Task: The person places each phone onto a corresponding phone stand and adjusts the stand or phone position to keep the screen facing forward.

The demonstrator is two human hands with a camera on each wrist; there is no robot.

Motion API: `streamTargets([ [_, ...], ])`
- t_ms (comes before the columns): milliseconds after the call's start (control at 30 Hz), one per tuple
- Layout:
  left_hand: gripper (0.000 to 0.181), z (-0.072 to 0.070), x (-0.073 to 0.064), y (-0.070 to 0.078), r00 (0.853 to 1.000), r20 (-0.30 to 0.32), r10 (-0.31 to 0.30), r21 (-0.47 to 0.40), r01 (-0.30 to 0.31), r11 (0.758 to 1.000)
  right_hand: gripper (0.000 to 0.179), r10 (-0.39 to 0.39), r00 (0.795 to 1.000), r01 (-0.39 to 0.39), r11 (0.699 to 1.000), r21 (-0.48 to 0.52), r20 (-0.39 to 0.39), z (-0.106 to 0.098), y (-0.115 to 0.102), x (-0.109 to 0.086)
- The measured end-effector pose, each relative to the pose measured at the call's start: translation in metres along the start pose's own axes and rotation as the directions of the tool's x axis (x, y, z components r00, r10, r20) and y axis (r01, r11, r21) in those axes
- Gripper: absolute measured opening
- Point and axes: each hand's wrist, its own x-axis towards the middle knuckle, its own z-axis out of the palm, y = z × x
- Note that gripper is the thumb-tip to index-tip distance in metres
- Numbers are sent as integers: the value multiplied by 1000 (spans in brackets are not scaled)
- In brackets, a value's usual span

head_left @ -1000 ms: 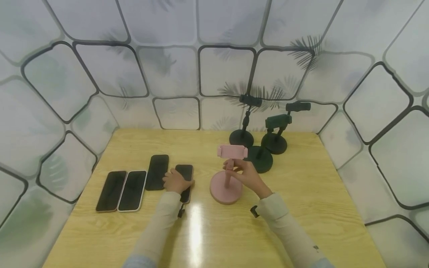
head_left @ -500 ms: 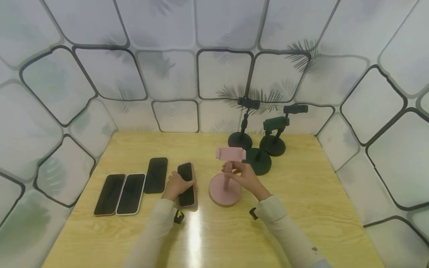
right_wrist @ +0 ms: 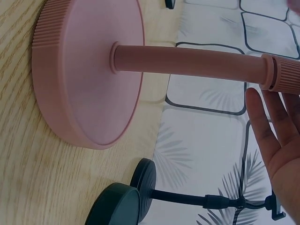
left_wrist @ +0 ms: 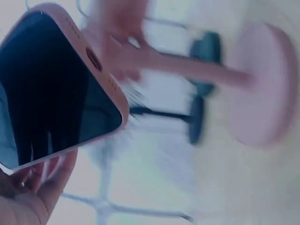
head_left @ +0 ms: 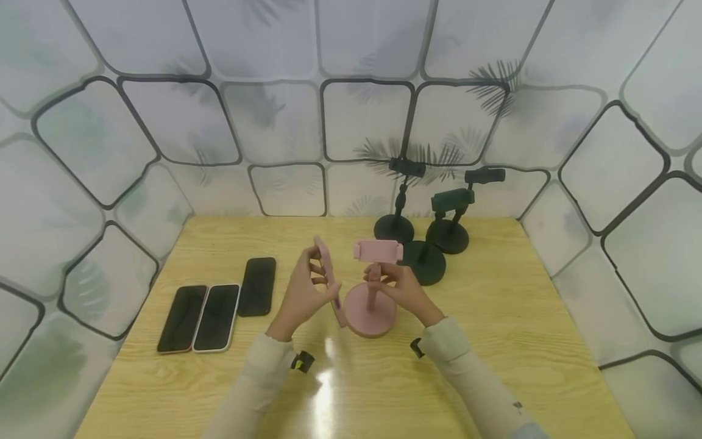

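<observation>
My left hand (head_left: 307,289) grips a smartphone (head_left: 331,280) in a pink case, raised on edge just left of the pink phone stand (head_left: 372,317). In the left wrist view the dark screen of the smartphone (left_wrist: 51,93) faces the camera, with the fingers behind its lower edge. My right hand (head_left: 403,289) holds the stand's stem below its pink clamp (head_left: 378,250). The right wrist view shows the stand's round base (right_wrist: 98,79) on the table and the right hand's fingers (right_wrist: 263,133) at the ribbed collar near the stem's top.
Three more phones lie at the left: a dark one (head_left: 182,319), a white-edged one (head_left: 216,318) and a black one (head_left: 258,286). Behind the pink stand are a green stand (head_left: 425,263) and two black stands (head_left: 395,228), near the patterned backdrop.
My left hand has lifted the pink-cased smartphone off the table, turned it on edge and brought it right, toward the pink stand. The right hand keeps its place on the stem.
</observation>
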Motion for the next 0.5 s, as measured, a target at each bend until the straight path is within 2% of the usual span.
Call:
streamTargets([
  [100, 73, 5, -2, 34, 997, -38, 67, 48, -65, 997, 19, -17, 1000, 17, 1000, 3, -4, 2, 15, 1],
  [200, 74, 11, -3, 63, 987, -80, 141, 153, -127, 980, 20, -40, 999, 40, 999, -15, -14, 3, 27, 2],
  [333, 75, 25, 3, 93, 957, -145, 252, 335, -192, 922, 20, -64, 997, 61, 996, -67, -47, 1, 31, 1],
  [433, 75, 38, 12, 103, 929, -194, 316, 459, -198, 866, 18, -64, 995, 54, 992, -111, -82, -2, 31, -1],
  [500, 74, 47, 19, 105, 919, -218, 329, 508, -181, 842, 16, -62, 993, 47, 986, -157, -97, -3, 31, -2],
])
